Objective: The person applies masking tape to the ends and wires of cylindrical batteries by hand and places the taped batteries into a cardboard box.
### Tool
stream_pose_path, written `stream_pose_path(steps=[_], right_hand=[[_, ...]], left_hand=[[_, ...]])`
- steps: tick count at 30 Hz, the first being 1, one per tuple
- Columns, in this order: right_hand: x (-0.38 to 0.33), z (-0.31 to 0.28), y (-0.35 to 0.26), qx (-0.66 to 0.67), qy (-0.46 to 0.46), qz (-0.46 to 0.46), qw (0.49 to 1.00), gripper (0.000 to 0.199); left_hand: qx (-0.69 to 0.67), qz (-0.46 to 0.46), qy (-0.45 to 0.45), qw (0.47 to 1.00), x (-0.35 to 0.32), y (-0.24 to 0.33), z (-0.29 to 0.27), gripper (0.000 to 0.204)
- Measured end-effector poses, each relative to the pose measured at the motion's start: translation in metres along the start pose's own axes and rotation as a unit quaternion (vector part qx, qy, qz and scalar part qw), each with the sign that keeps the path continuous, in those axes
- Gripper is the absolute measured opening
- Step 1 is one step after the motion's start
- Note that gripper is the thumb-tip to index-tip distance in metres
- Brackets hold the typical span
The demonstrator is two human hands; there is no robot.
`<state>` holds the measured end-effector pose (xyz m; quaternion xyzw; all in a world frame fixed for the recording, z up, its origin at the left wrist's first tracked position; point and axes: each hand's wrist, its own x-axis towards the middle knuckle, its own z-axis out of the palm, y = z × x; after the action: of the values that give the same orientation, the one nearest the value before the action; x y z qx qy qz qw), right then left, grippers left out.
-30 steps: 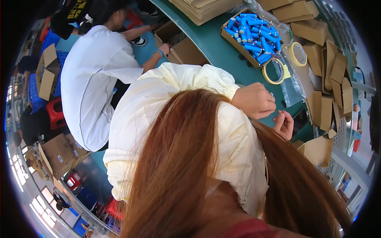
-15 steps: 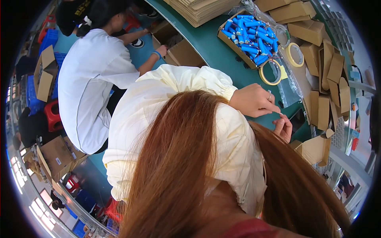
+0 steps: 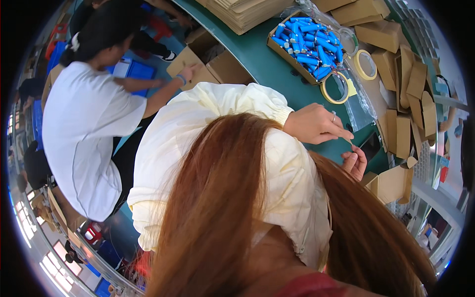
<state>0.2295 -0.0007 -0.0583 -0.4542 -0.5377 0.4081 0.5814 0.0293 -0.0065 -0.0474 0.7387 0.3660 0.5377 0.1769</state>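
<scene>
Over the green table (image 3: 274, 69), my left hand (image 3: 319, 124) and my right hand (image 3: 355, 162) are close together with a small gap between the fingertips. Across that gap runs a thin pale strip (image 3: 348, 141), and both hands pinch it; what it is made of I cannot tell. Hair covers part of my right hand and its forearm. A dark flat rectangular thing (image 3: 371, 144) lies just beyond my fingers. Farther off, a cardboard tray (image 3: 292, 61) holds many blue cylindrical battery cells (image 3: 316, 44) with thin wires.
Rolls of yellowish tape (image 3: 366, 65) and clear plastic bags (image 3: 360, 106) lie beside the tray. Folded cardboard boxes (image 3: 418, 81) crowd the right side; a cardboard stack (image 3: 247, 15) stands at the back. At left a person in white (image 3: 89, 133) reaches over an open carton (image 3: 225, 68).
The pale strip shows more plainly as my fingertips sit slightly farther apart. The person in white has shifted left and drawn an arm back over the carton.
</scene>
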Motion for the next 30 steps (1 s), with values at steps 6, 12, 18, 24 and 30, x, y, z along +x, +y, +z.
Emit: stream_pose_path(steps=[6, 12, 18, 24, 30], right_hand=[[0.000, -0.015, -0.005, -0.045, 0.062, -0.008, 0.997, 0.014], [-0.006, -0.040, -0.012, -0.091, 0.115, -0.004, 0.989, 0.015], [-0.010, -0.058, -0.005, -0.080, 0.150, -0.017, 0.985, 0.016], [-0.008, -0.063, -0.016, -0.078, 0.154, -0.023, 0.985, 0.016], [-0.004, -0.058, -0.023, -0.081, 0.164, -0.049, 0.982, 0.016]], left_hand=[[-0.011, -0.016, -0.019, 1.000, 0.000, -0.003, 0.003, 0.037], [-0.045, -0.021, -0.059, 0.997, 0.004, -0.009, 0.008, 0.042], [-0.073, -0.099, -0.140, 0.983, 0.007, -0.007, 0.007, 0.067], [-0.078, -0.050, -0.093, 0.991, 0.008, -0.006, 0.010, 0.070], [-0.054, -0.093, -0.139, 0.984, 0.012, -0.001, -0.002, 0.073]])
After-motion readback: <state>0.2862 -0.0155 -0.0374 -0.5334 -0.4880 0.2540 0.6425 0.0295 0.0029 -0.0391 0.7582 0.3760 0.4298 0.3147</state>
